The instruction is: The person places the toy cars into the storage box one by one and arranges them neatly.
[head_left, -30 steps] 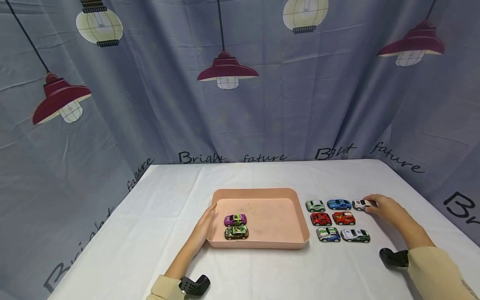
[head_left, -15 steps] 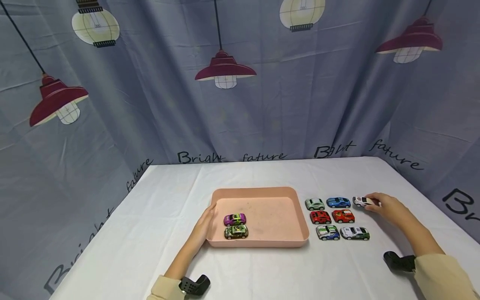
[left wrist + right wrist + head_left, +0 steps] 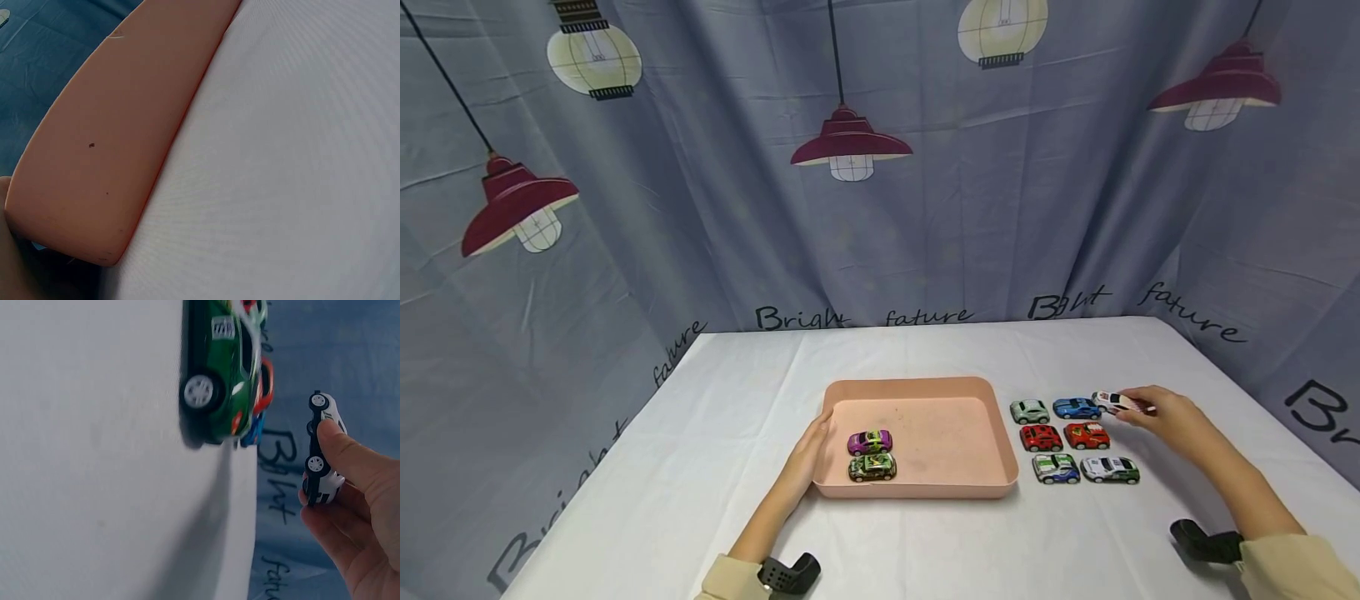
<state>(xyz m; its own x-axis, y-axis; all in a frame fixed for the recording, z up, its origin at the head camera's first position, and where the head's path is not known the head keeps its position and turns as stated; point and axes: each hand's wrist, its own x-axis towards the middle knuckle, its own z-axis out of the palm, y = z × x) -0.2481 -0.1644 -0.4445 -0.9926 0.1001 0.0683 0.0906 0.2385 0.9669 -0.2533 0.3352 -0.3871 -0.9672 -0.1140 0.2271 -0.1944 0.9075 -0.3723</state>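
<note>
A pale pink tray [image 3: 917, 492] lies on the white table. My left hand [image 3: 805, 454] grips its left side; in the left wrist view the outer wall of the tray [image 3: 106, 137] fills much of the frame, and only a bit of the hand [image 3: 12, 262] shows. Inside the tray, at the left, sit a purple toy car [image 3: 870, 442] and a dark green patterned toy car [image 3: 872, 467]. My right hand [image 3: 1172, 417] pinches a white toy car [image 3: 1111, 402] between thumb and fingers. In the right wrist view this white toy car [image 3: 322, 450] is held off the table.
Right of the tray stand several toy cars in rows: a pale green one [image 3: 1029, 411], a blue one [image 3: 1077, 408], two red ones [image 3: 1041, 437], a white-green-blue one [image 3: 1056, 468] and a white-and-green one [image 3: 1110, 470]. A grey-blue printed curtain [image 3: 925, 242] hangs behind the table.
My right hand has lifted the white toy car off the table and moved it slightly left, close to the blue car. The left hand and tray stay put.
</note>
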